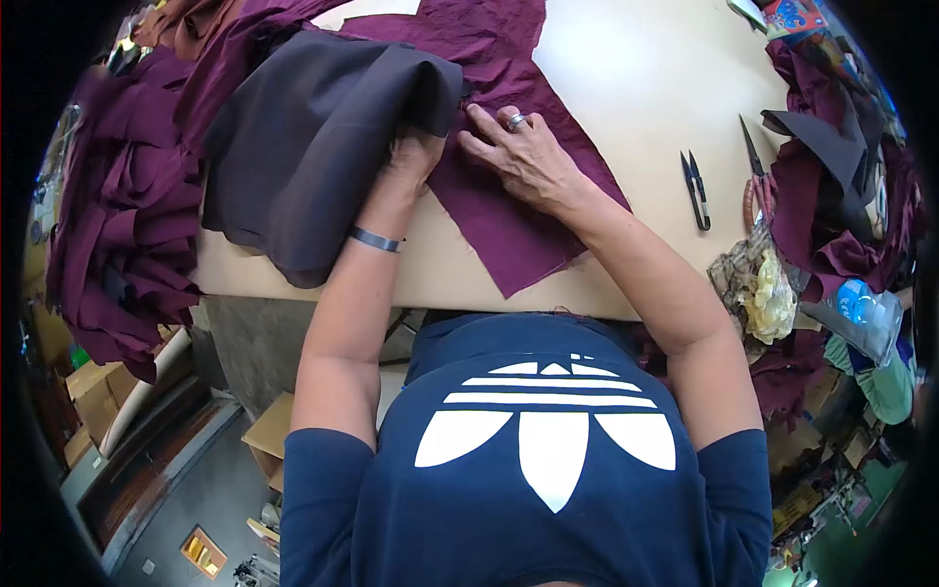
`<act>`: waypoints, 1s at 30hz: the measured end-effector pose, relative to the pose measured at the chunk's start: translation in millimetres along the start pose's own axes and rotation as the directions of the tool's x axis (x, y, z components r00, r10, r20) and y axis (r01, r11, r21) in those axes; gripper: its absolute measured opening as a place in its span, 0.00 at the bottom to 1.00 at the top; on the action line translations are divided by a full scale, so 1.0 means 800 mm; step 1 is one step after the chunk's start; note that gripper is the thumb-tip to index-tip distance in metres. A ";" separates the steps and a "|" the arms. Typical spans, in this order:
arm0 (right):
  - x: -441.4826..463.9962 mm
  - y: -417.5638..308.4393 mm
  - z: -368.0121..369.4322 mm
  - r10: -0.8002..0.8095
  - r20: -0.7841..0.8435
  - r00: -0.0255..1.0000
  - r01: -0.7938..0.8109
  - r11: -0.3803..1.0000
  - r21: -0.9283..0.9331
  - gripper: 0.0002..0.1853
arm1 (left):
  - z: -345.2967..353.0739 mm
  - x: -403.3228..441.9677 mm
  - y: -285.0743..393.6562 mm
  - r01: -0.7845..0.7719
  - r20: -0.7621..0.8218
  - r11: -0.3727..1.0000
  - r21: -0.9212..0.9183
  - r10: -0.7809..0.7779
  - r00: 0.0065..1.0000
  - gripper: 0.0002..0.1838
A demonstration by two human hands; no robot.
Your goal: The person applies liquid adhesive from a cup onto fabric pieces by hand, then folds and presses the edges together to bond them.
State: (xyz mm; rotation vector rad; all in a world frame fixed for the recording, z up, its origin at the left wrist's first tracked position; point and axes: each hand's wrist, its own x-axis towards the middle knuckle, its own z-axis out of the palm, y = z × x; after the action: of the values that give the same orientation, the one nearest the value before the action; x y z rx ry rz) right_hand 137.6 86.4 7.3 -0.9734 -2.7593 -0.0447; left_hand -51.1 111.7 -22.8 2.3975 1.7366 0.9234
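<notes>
My left hand [419,154] reaches under a raised fold of dark grey fabric [303,137]; its fingers are hidden there, so I cannot tell if they grip the cloth. A bracelet [377,240] circles that wrist. Against a maroon fabric piece [518,235] lies my right hand [523,157], fingers apart and a ring on one of them. Its fingertips touch the maroon cloth close to the grey fabric's right edge. The maroon piece has a frayed edge and runs wrinkled toward the far side of the table.
Left of the grey fabric, maroon strips [122,196] hang over the table [665,78] edge. To the right lie thread snips [695,191], scissors [758,181], a crumpled yellowish bundle [768,293], maroon scraps [807,88] and a clear plastic bottle [861,313].
</notes>
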 end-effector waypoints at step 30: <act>-0.167 0.077 -0.046 0.867 -0.119 0.484 -0.860 0.496 0.119 0.21 | -0.040 0.027 0.014 0.515 0.295 0.775 -0.366 -0.428 0.854 0.46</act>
State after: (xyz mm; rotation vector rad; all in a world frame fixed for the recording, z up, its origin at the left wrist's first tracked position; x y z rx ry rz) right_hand 284.5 48.3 12.3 -2.1183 -1.7847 0.0960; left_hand -52.5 117.0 16.8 1.5981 1.7120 0.8472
